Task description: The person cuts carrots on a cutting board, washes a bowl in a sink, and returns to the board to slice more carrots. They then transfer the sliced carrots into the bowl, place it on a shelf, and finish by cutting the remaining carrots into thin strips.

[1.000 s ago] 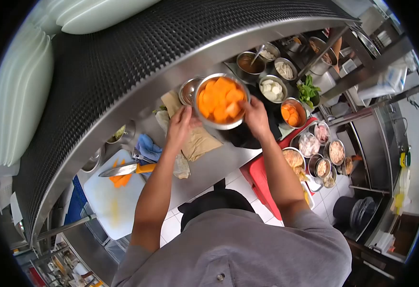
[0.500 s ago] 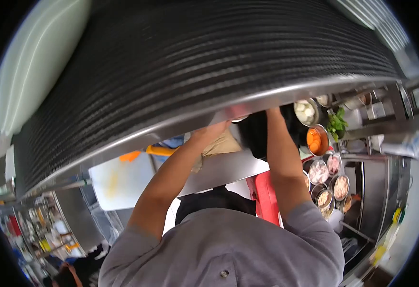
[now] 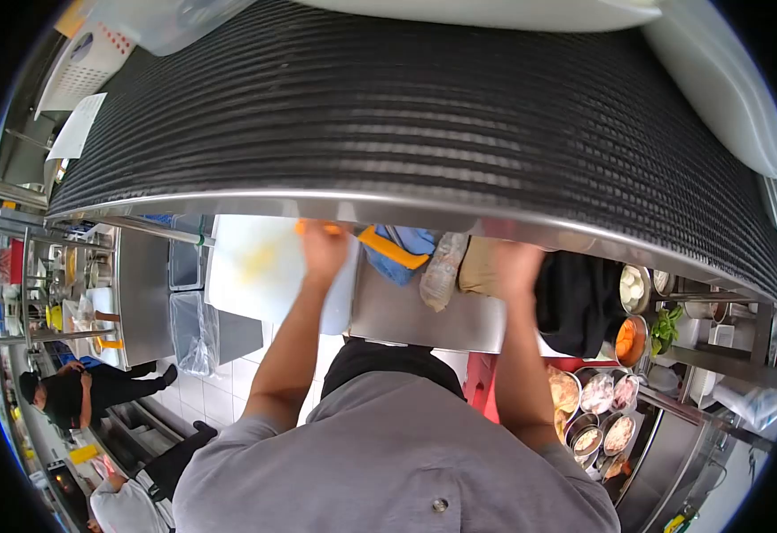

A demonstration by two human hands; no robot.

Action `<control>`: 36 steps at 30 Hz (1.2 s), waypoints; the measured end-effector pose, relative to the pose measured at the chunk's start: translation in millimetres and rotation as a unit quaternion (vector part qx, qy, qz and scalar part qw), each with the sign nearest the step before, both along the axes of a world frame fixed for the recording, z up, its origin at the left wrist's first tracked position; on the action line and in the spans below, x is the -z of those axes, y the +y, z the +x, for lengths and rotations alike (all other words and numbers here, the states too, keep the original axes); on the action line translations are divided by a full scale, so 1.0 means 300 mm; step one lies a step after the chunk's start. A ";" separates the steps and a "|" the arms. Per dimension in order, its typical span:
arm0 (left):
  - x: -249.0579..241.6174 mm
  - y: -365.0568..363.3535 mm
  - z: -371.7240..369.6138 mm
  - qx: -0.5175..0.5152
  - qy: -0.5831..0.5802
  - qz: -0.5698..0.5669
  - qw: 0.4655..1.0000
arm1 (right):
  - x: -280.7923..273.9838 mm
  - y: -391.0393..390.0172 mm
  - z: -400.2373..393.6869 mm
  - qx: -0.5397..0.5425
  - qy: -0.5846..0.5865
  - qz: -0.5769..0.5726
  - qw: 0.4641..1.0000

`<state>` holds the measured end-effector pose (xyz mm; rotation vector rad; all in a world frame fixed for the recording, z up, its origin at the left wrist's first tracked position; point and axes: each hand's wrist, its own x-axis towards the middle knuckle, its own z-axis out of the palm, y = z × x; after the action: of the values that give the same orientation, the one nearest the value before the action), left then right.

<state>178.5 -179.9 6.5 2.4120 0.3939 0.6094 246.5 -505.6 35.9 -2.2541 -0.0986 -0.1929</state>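
My left hand [image 3: 323, 256] reaches under the shelf edge at the right part of a white cutting board [image 3: 260, 266]. An orange object [image 3: 302, 227] shows on both sides of its fingers, which are blurred and partly hidden. My right hand [image 3: 517, 265], smeared by motion, is over the steel counter [image 3: 424, 320]. It lies between a tan cloth-like item [image 3: 479, 268] and a black cloth [image 3: 575, 298]. Between my hands are a yellow-orange handle-like piece [image 3: 393, 248], a blue cloth [image 3: 391, 267] and a clear plastic-wrapped package [image 3: 443, 271].
A shelf with a black ribbed mat [image 3: 388, 115] juts out above the counter. To the right stand bowls of orange pieces [image 3: 628, 339], white pieces [image 3: 633, 288] and raw-looking meat [image 3: 619, 433], beside green leaves [image 3: 666, 329]. Two people [image 3: 73, 391] are at the far left.
My left hand has moved left to the orange object on the board. My right hand has drawn back from the black cloth. The view has shifted, showing more of the counter.
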 end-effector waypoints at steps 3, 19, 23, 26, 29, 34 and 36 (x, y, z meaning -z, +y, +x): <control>-0.007 0.259 -0.094 -0.071 0.001 -0.016 0.997 | -0.043 0.394 -0.123 -0.236 0.004 -0.072 0.969; 0.038 0.437 0.017 0.197 0.156 0.099 0.963 | -0.038 0.634 -0.429 -0.057 0.054 -0.174 0.982; 0.068 0.352 0.051 0.255 0.090 0.171 0.947 | -0.025 0.630 -0.640 0.063 0.037 -0.092 0.993; 0.108 0.319 0.066 0.270 0.053 0.192 0.942 | -0.023 0.672 -0.742 0.122 0.137 -0.052 0.982; 0.114 0.295 0.072 0.267 0.054 0.202 0.941 | 0.006 0.712 -0.801 0.129 0.123 -0.045 0.983; 0.130 0.279 0.056 0.245 0.061 0.211 0.944 | 0.022 0.769 -0.821 0.105 0.138 -0.039 0.984; 0.133 0.265 0.043 0.200 0.057 0.225 0.952 | 0.034 0.782 -0.813 0.089 0.153 -0.029 0.984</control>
<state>191.5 -100.3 -33.6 2.8567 -0.2176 0.4071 2.6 -271.0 25.8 -2.3225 0.2640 0.0651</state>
